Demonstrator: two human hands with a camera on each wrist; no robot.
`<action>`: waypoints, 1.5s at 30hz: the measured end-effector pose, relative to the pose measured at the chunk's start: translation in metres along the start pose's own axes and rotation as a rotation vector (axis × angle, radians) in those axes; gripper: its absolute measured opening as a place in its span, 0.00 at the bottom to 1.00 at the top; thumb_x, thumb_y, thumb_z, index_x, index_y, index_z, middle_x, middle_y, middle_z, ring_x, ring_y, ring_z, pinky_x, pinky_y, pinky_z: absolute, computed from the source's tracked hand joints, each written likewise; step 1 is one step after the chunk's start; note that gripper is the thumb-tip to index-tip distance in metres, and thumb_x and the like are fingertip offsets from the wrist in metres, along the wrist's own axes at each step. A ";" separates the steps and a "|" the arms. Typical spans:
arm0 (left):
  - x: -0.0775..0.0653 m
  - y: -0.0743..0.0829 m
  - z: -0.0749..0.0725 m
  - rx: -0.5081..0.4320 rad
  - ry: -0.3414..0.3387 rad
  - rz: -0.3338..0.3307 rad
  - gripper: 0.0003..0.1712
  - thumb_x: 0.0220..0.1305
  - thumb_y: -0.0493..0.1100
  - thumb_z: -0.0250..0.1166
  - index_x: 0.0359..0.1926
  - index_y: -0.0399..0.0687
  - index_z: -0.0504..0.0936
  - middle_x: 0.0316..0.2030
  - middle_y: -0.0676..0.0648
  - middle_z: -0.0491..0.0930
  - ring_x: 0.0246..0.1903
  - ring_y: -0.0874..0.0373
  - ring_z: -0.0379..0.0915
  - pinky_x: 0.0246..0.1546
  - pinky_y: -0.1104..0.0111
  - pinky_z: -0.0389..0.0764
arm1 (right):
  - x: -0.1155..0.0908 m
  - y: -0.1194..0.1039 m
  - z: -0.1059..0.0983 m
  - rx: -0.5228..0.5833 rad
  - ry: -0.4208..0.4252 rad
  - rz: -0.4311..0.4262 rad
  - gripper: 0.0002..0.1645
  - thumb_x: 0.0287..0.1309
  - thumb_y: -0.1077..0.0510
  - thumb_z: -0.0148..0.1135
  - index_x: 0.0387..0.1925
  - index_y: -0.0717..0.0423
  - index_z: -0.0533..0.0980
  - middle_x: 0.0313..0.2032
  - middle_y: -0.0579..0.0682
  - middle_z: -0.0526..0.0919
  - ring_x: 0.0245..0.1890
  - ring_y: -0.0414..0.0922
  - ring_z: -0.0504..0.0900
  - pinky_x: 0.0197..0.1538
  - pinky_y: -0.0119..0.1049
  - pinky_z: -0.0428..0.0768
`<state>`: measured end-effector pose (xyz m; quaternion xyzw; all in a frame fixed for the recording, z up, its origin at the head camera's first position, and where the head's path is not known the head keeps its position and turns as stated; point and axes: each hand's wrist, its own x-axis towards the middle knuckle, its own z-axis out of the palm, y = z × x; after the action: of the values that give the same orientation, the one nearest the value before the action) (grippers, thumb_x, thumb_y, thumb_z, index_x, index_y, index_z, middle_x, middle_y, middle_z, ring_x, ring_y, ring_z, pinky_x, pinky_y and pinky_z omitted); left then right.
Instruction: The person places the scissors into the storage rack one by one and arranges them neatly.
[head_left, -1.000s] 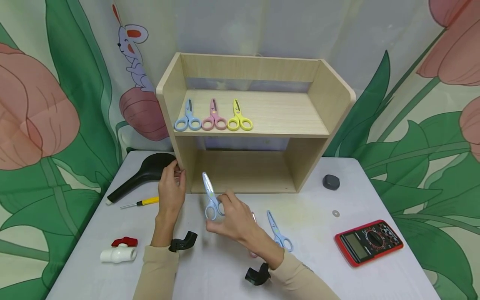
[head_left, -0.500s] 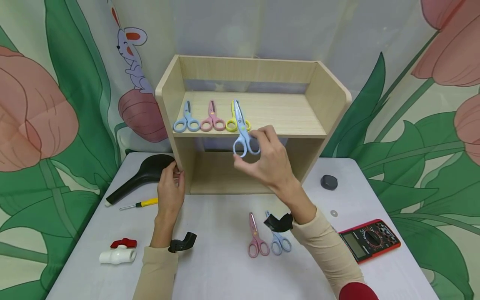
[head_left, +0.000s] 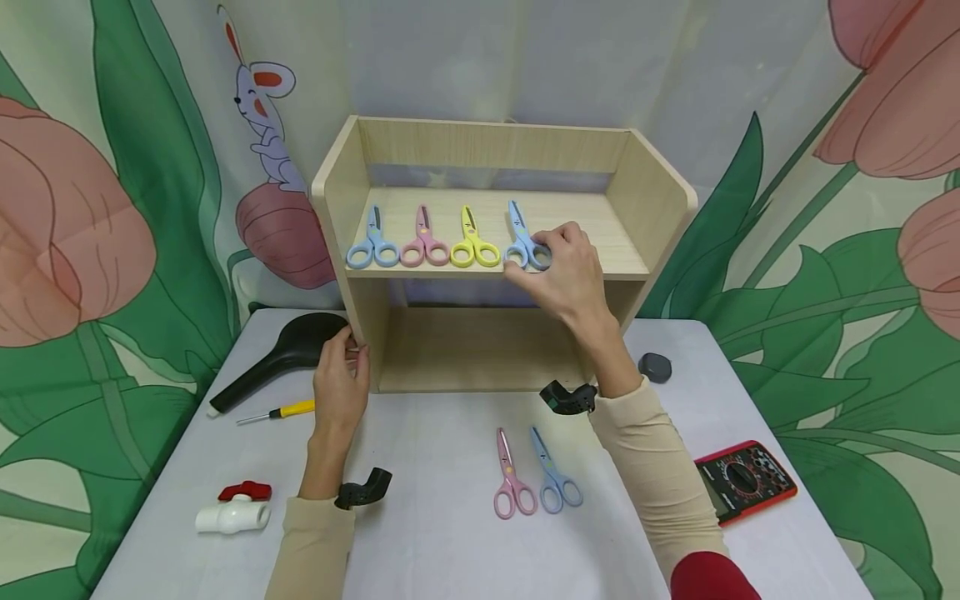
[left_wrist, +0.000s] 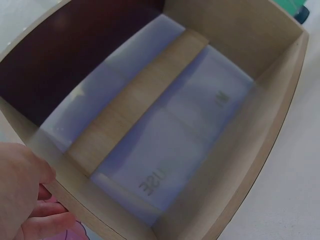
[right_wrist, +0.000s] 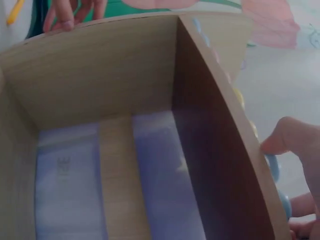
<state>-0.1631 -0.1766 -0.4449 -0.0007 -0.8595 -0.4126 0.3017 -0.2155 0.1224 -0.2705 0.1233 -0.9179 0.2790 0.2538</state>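
Note:
On the upper board of the wooden shelf [head_left: 450, 350], my right hand [head_left: 568, 275] holds light blue scissors [head_left: 520, 237] by the handle loops. Their blades point to the back, and the loops lie near the board's front edge. To their left stand in a row yellow scissors [head_left: 470, 237], pink scissors [head_left: 423, 236] and another pair of blue scissors [head_left: 373, 239]. My left hand [head_left: 339, 385] grips the front edge of the shelf's left side panel; in the left wrist view its fingers [left_wrist: 47, 225] lie along that panel.
Pink scissors [head_left: 511, 479] and blue scissors [head_left: 553, 475] lie on the white table. Left are a black scoop-shaped thing [head_left: 288, 346], a yellow screwdriver [head_left: 288, 409] and a white valve with red handle [head_left: 234, 512]. Right are a small black case [head_left: 655, 367] and a multimeter [head_left: 746, 479].
My right hand has carried the blue scissors up from above the table to the upper board, right of the yellow pair. My left hand has stayed on the side panel.

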 end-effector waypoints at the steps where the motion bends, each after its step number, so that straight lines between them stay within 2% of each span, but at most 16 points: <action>1: 0.000 0.000 0.000 0.000 0.000 0.000 0.27 0.71 0.38 0.62 0.67 0.36 0.68 0.51 0.34 0.75 0.47 0.43 0.80 0.50 0.51 0.86 | 0.001 0.000 -0.001 0.003 -0.022 0.012 0.37 0.49 0.37 0.64 0.51 0.62 0.82 0.47 0.59 0.76 0.43 0.54 0.73 0.48 0.49 0.74; 6: -0.001 0.001 0.000 -0.001 0.000 -0.001 0.26 0.71 0.38 0.62 0.66 0.37 0.68 0.51 0.34 0.75 0.47 0.43 0.80 0.50 0.51 0.86 | 0.002 -0.001 -0.007 -0.020 -0.114 0.019 0.39 0.53 0.34 0.64 0.55 0.61 0.81 0.51 0.60 0.76 0.48 0.55 0.72 0.53 0.50 0.72; 10: -0.001 0.001 0.000 -0.015 0.002 -0.002 0.26 0.71 0.38 0.62 0.66 0.36 0.68 0.51 0.34 0.75 0.47 0.43 0.80 0.49 0.51 0.86 | -0.001 -0.001 -0.009 -0.024 -0.133 0.000 0.42 0.55 0.33 0.66 0.60 0.60 0.78 0.54 0.61 0.74 0.51 0.56 0.71 0.56 0.51 0.71; 14: 0.000 0.001 -0.001 -0.024 0.006 0.005 0.26 0.71 0.38 0.62 0.66 0.36 0.68 0.50 0.33 0.75 0.46 0.43 0.80 0.49 0.51 0.86 | -0.013 0.001 -0.008 0.023 -0.033 -0.069 0.44 0.54 0.36 0.70 0.63 0.61 0.74 0.55 0.61 0.71 0.54 0.57 0.69 0.56 0.51 0.71; 18: 0.000 -0.001 0.000 -0.026 0.014 0.012 0.26 0.70 0.37 0.62 0.66 0.36 0.69 0.49 0.34 0.75 0.46 0.43 0.80 0.49 0.51 0.86 | -0.035 0.005 -0.004 0.085 0.108 -0.207 0.41 0.52 0.42 0.74 0.60 0.64 0.76 0.53 0.63 0.71 0.52 0.59 0.68 0.54 0.51 0.70; 21: 0.001 -0.001 0.000 -0.031 0.015 0.010 0.26 0.70 0.37 0.62 0.66 0.35 0.69 0.49 0.34 0.75 0.46 0.43 0.80 0.49 0.51 0.86 | -0.058 0.009 0.003 0.112 0.130 -0.272 0.40 0.50 0.45 0.75 0.59 0.64 0.76 0.51 0.63 0.72 0.51 0.59 0.68 0.53 0.51 0.69; 28: 0.001 0.000 0.001 -0.030 0.017 0.012 0.26 0.70 0.38 0.62 0.65 0.36 0.69 0.49 0.34 0.75 0.46 0.43 0.81 0.49 0.51 0.87 | -0.120 0.023 0.030 0.086 -0.008 -0.256 0.45 0.47 0.43 0.76 0.62 0.64 0.73 0.52 0.60 0.74 0.52 0.56 0.72 0.57 0.52 0.71; 32: 0.002 0.001 0.001 -0.033 0.024 0.027 0.25 0.71 0.38 0.62 0.65 0.35 0.70 0.49 0.33 0.75 0.46 0.42 0.81 0.49 0.51 0.87 | -0.155 0.032 0.049 0.060 -0.080 -0.242 0.47 0.44 0.42 0.78 0.61 0.65 0.73 0.53 0.59 0.76 0.53 0.55 0.74 0.57 0.51 0.76; 36: 0.002 0.002 0.000 -0.023 0.017 0.013 0.25 0.71 0.39 0.62 0.65 0.36 0.70 0.50 0.34 0.75 0.46 0.43 0.80 0.49 0.52 0.87 | -0.188 0.042 0.065 0.017 -0.151 -0.233 0.49 0.43 0.39 0.78 0.60 0.65 0.74 0.51 0.56 0.78 0.53 0.53 0.76 0.56 0.48 0.79; 42: 0.002 0.002 0.000 -0.017 0.021 0.010 0.25 0.71 0.39 0.62 0.65 0.36 0.70 0.50 0.34 0.75 0.46 0.43 0.80 0.49 0.52 0.86 | -0.224 0.053 0.077 -0.063 -0.303 -0.129 0.52 0.42 0.30 0.75 0.59 0.62 0.75 0.48 0.53 0.78 0.48 0.50 0.78 0.50 0.45 0.79; 45: 0.001 0.001 0.001 -0.019 0.021 0.011 0.25 0.71 0.39 0.61 0.65 0.36 0.70 0.50 0.34 0.75 0.46 0.43 0.80 0.49 0.52 0.86 | -0.239 0.058 0.081 -0.130 -0.381 -0.097 0.50 0.40 0.27 0.73 0.54 0.60 0.79 0.44 0.50 0.78 0.43 0.47 0.77 0.46 0.42 0.78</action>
<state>-0.1639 -0.1754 -0.4437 -0.0040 -0.8523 -0.4192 0.3128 -0.0676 0.1430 -0.4824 0.2011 -0.9584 0.1784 0.0962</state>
